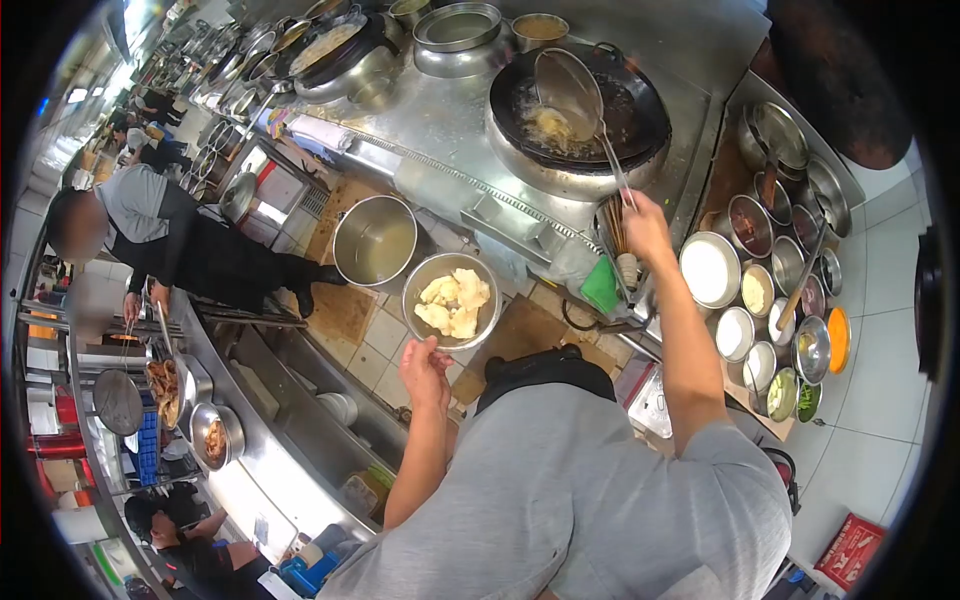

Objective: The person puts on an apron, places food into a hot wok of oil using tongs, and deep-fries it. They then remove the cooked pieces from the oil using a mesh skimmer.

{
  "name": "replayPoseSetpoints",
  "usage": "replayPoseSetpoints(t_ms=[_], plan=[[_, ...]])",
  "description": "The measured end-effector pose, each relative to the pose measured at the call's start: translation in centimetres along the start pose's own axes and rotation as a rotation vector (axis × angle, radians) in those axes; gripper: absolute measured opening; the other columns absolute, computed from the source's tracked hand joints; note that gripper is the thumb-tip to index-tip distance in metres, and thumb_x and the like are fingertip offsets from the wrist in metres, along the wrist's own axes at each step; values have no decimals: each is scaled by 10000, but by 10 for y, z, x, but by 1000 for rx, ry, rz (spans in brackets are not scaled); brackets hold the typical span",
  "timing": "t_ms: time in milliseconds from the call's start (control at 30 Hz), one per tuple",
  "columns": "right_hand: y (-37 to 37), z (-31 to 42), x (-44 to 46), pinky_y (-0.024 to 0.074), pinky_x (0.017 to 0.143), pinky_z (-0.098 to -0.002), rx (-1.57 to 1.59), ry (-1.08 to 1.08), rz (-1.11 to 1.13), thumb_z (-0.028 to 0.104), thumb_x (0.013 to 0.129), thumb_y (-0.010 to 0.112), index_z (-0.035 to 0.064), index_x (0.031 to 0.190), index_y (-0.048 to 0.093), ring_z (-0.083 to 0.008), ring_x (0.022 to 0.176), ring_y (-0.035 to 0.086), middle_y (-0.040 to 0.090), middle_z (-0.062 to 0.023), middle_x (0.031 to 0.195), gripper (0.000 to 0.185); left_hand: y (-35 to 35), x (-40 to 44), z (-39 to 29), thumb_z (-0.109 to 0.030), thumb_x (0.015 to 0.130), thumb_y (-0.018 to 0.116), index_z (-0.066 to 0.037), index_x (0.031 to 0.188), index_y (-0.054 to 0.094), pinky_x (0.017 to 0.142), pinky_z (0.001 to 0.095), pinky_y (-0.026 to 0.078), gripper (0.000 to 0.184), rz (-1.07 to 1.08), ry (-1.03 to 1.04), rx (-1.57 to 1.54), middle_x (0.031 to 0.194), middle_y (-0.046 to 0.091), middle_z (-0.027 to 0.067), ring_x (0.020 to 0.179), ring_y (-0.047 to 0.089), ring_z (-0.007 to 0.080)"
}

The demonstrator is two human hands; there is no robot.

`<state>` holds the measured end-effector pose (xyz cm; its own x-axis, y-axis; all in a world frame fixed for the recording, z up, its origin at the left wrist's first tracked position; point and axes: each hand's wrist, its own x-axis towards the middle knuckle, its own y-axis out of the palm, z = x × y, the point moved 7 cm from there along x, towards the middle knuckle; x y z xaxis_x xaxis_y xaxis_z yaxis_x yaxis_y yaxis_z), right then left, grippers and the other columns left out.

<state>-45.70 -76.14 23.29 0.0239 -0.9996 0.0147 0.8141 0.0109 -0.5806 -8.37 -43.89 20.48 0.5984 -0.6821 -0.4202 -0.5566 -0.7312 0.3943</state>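
My left hand [425,372] grips the near rim of a metal bowl [408,305] that holds pale, battered-looking pieces [458,302]. In my right hand [645,228] is the handle of a wire strainer [572,88], its fingers wrapped round it. The strainer's round mesh head is tilted over a black wok [645,125], where something pale bubbles in dark oil. Below the wok is a metal burner ring. Just beyond the bowl, to the left, stands a large pot [345,225] with cloudy liquid.
Bowls and containers of ingredients crowd the right side, including a white one [709,270]. Another wok [375,55] stands at the upper left. A co-worker [150,215] stands at the left beside a steel counter [270,490]; another person [195,540] is lower down. A green cloth [600,286] hangs at the stove's edge.
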Motion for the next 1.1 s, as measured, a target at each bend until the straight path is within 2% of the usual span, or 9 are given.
replayPoseSetpoints(t_ms=[133,200,367,733,800,833,867,933,1100], plan=[[-39,2,-40,510,772,-330,206,123,36,112,962,534,23,1326,623,-196,793,641,680,-96,876,386,36,8,-12,-97,922,690,-113,842,543,590,274,520,167,99,26,18,735,612,11,635,609,127],[-55,3,-51,402,588,-253,248,65,-102,83,975,551,51,1365,605,-74,643,476,523,20,715,395,60,24,-13,-110,932,711,-117,842,542,591,273,520,191,165,24,14,772,625,10,653,609,121],[-61,-25,-54,243,360,-270,628,328,-111,111,1011,529,113,1440,517,-63,397,344,537,8,674,429,171,45,-33,-106,945,712,-89,823,540,617,284,567,212,344,91,72,790,618,24,682,634,135],[-86,-9,-119,221,329,-257,1308,516,86,60,1004,492,75,1410,466,-75,363,289,481,-2,648,407,418,126,13,-106,951,703,-63,787,565,585,283,568,219,666,306,371,765,638,33,701,658,124],[-86,-10,-120,226,331,-256,1386,515,118,62,1004,502,79,1406,472,-74,369,292,487,-2,660,403,453,129,13,-136,924,729,-39,772,565,597,342,545,244,565,578,868,736,628,62,666,652,150],[-81,-9,-122,231,332,-255,1454,526,171,65,1004,512,82,1401,477,-74,374,296,494,-3,673,399,474,114,3,-146,880,742,-11,789,562,662,427,521,242,516,1008,1111,769,640,129,697,665,269],[-80,-10,-120,231,332,-255,1471,525,154,65,1004,512,82,1401,477,-74,374,296,494,-3,673,399,484,113,6,-146,880,742,-11,789,562,662,427,521,242,537,1014,1120,769,640,129,697,665,269],[-76,-8,-109,247,340,-251,1509,509,218,63,1002,522,86,1384,491,-72,390,311,504,1,692,384,509,99,7,-150,862,679,18,820,617,781,538,504,184,602,1239,1171,960,661,264,922,629,483],[-77,-6,-96,251,369,-248,1538,485,291,65,998,516,91,1337,490,-59,421,323,486,11,698,340,536,131,18,-189,910,630,-105,1125,624,881,564,535,231,618,1340,1327,1349,491,297,1020,627,531]])
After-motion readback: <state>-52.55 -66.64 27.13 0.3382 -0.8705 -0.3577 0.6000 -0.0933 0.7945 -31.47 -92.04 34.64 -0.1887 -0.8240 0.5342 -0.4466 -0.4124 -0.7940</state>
